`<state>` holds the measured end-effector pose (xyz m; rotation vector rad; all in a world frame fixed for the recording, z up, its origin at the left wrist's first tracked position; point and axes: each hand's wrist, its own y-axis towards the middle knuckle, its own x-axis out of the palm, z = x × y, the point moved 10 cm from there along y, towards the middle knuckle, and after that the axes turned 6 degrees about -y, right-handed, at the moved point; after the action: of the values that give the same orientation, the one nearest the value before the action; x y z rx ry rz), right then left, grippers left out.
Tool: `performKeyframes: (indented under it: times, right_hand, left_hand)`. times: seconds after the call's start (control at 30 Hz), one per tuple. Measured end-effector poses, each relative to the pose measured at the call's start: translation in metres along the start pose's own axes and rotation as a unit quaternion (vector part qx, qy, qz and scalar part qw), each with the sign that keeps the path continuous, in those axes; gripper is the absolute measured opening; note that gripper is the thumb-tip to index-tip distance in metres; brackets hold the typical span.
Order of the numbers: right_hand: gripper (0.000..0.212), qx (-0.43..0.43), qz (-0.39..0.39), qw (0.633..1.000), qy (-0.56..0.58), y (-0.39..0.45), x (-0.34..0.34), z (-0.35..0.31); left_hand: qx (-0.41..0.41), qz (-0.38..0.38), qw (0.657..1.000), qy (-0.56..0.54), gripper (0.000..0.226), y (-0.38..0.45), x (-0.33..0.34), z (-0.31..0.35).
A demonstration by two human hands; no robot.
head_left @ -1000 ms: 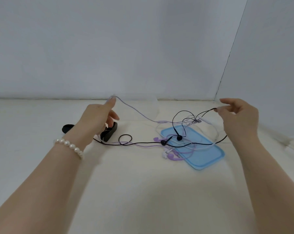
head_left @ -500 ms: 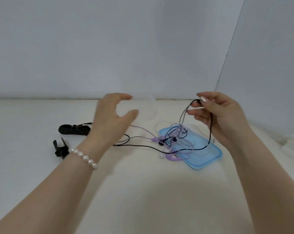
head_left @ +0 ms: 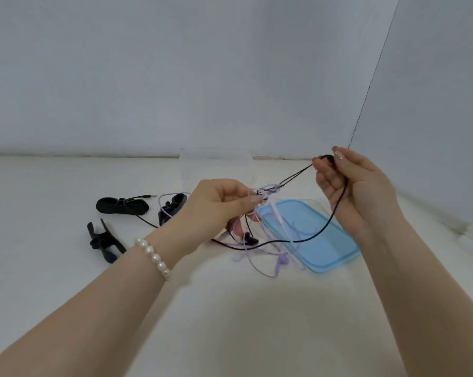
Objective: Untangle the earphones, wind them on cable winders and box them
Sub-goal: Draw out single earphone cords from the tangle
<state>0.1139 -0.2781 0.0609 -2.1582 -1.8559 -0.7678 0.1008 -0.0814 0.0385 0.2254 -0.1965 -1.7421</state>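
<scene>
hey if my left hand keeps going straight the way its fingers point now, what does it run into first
Most likely the knot of purple and black earphone cables right at the left hand fingertips. Past that lies the blue lid, lower on the table. Depth is hard to judge from this single view.

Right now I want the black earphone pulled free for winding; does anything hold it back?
Yes. The black cable held by the right hand runs into a knot with the purple cable, pinched by the left hand.

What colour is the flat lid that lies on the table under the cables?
Light blue; the lid shows best in the head view.
</scene>
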Motion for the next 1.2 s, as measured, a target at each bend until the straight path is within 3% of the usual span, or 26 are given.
performKeyframes:
  times: [0.1, 0.2, 0.27, 0.37, 0.47, 0.57, 0.63, 0.7, 0.77, 0.87, 0.93, 1.0, 1.1, 1.2]
  right_hand:
    - [0.012, 0.003, 0.039, 0.993, -0.113, 0.005, -0.014, 0.006]
    - [0.008, -0.023, 0.038, 0.951, -0.306, 0.008, -0.015, 0.005]
    - [0.008, -0.012, -0.008, 0.925, -0.38, 0.005, -0.004, 0.011]
    - [0.014, 0.083, -0.148, 0.902, -0.397, -0.008, 0.018, 0.034]
    - [0.023, 0.134, -0.232, 0.841, -0.47, -0.017, 0.017, 0.044]
    - [0.013, 0.067, -0.136, 0.78, -0.607, 0.002, -0.008, 0.033]
    - [0.01, 0.031, -0.049, 0.796, -0.603, 0.014, -0.024, 0.026]
    - [0.02, 0.05, 0.017, 0.85, -0.525, 0.02, -0.04, 0.027]
    - [0.03, 0.107, 0.055, 0.906, -0.405, 0.02, -0.054, 0.031]
    - [0.048, 0.203, 0.058, 0.96, -0.186, 0.016, -0.059, 0.044]
    - [0.059, 0.235, 0.039, 0.965, -0.108, 0.015, -0.057, 0.048]
    - [0.068, 0.251, 0.019, 0.961, -0.111, 0.014, -0.059, 0.048]
    - [0.076, 0.259, 0.019, 0.954, -0.15, 0.017, -0.07, 0.048]
    - [0.071, 0.266, 0.041, 0.958, -0.102, 0.018, -0.075, 0.048]
  left_hand:
    - [-0.029, 0.015, 0.997, -0.071, 0.021, 0.0, -0.005, -0.004]
    - [-0.057, 0.009, 0.989, -0.135, 0.023, 0.0, -0.006, -0.007]
    - [-0.067, 0.01, 0.982, -0.174, 0.024, 0.001, -0.006, -0.01]
    - [-0.083, 0.019, 0.956, -0.28, 0.025, 0.003, -0.007, -0.01]
    - [-0.101, 0.016, 0.915, -0.389, 0.041, 0.006, -0.016, -0.007]
    - [-0.073, 0.007, 0.895, -0.44, 0.032, 0.009, -0.035, 0.002]
    - [-0.051, 0.0, 0.886, -0.462, 0.024, 0.011, -0.048, 0.004]
    - [-0.045, -0.043, 0.859, -0.509, 0.027, 0.011, -0.05, 0.006]
    - [-0.044, -0.075, 0.835, -0.543, 0.019, 0.01, -0.048, 0.009]
    - [-0.03, -0.041, 0.835, -0.548, 0.009, 0.012, -0.06, 0.009]
    - [-0.033, -0.067, 0.819, -0.569, 0.011, 0.014, -0.061, 0.008]
    - [-0.057, -0.122, 0.794, -0.593, 0.017, 0.013, -0.054, 0.008]
    - [-0.048, -0.058, 0.832, -0.55, 0.024, 0.015, -0.067, 0.001]
    - [-0.024, -0.016, 0.858, -0.513, 0.029, 0.015, -0.072, 0.003]
